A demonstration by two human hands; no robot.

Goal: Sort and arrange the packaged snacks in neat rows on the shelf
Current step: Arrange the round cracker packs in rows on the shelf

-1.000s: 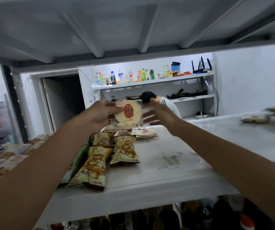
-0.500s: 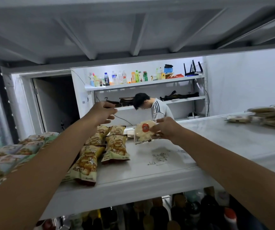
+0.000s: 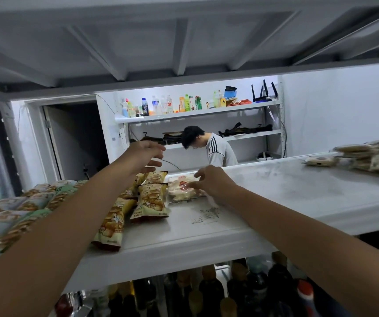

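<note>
Two hands work over the shelf (image 3: 298, 191); right hand (image 3: 211, 181) pinches the round cracker packet (image 3: 180, 192) lying flat beside the yellow snack bags (image 3: 151, 200); left hand (image 3: 146, 154) hovers above them, fingers loose, empty.

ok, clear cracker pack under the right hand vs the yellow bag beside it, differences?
The clear cracker pack shows a round pale cracker with a red label; the yellow snack bag is opaque, printed. Fingertips of the right hand are on the cracker pack; the yellow bag lies untouched. Both lie flat on the white shelf.
</note>
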